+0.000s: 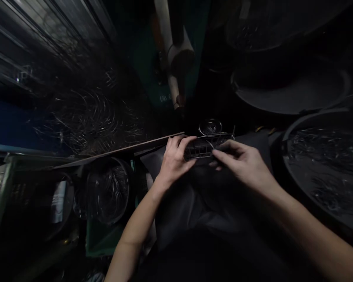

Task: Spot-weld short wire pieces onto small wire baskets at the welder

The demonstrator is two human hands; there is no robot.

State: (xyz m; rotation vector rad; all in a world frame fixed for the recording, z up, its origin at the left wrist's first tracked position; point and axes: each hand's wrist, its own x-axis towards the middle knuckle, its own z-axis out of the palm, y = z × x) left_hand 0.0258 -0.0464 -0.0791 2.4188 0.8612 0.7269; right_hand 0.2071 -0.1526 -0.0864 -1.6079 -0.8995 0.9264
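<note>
A small wire rack (200, 150) of thin metal rods is in front of me, at the edge of the work surface. My left hand (176, 154) grips its left end, thumb below and fingers above. My right hand (238, 158) is closed in a pinch at the rack's right side, holding a thin curved metal wire (209, 145) by one end. The wire's other end reaches toward the rack; I cannot tell whether they touch. Just behind the rack lies a round wire ring piece (210, 127).
A pointed machine electrode (178, 88) hangs above the rack. Many bent wires (90, 121) are heaped at the left. A green crate (102, 235) and a tub of wires (113, 192) stand lower left. A large round tub (291, 156) with metal pieces stands right.
</note>
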